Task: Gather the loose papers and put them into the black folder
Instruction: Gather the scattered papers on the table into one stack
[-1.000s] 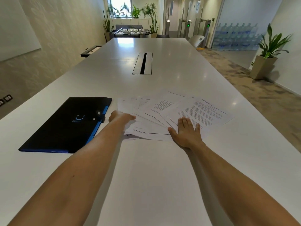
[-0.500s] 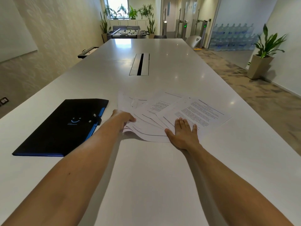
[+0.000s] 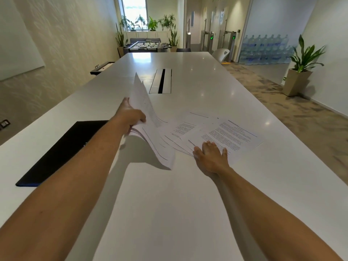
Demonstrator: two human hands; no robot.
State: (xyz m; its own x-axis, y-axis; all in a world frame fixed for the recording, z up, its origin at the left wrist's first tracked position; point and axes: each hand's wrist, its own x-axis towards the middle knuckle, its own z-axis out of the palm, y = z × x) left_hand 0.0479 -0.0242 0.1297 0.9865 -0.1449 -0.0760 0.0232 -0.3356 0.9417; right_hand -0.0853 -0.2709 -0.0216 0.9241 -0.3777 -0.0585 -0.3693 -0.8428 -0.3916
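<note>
Long white table [image 3: 188,213], glossy, running away from the viewer and bearing every item below. Black folder [image 3: 62,153], flat and closed on the table's left side, its near edge showing a thin blue line; the left forearm crosses over its right portion. Lifted papers [image 3: 148,117], several printed sheets raised on their left side and curling upward to a pointed corner, their lower right part still trailing down to the tabletop and casting a shadow beneath. Flat papers [image 3: 226,134], overlapping printed sheets fanned out on the table to the right of the lifted ones, text side up, well apart from the folder. Cable slot [image 3: 161,81], a recessed rectangular panel with a dark centre strip, set in the tabletop beyond the papers. Left hand [image 3: 130,117], fingers curled and pinched closed around the left edge of the lifted papers, holding them off the surface. Right hand [image 3: 211,157], spread open and pressed palm down on the near edge of the flat papers, fingers extended across the nearest sheet, gripping nothing. Potted plant [image 3: 301,72], on the floor at right, away from the table.
</note>
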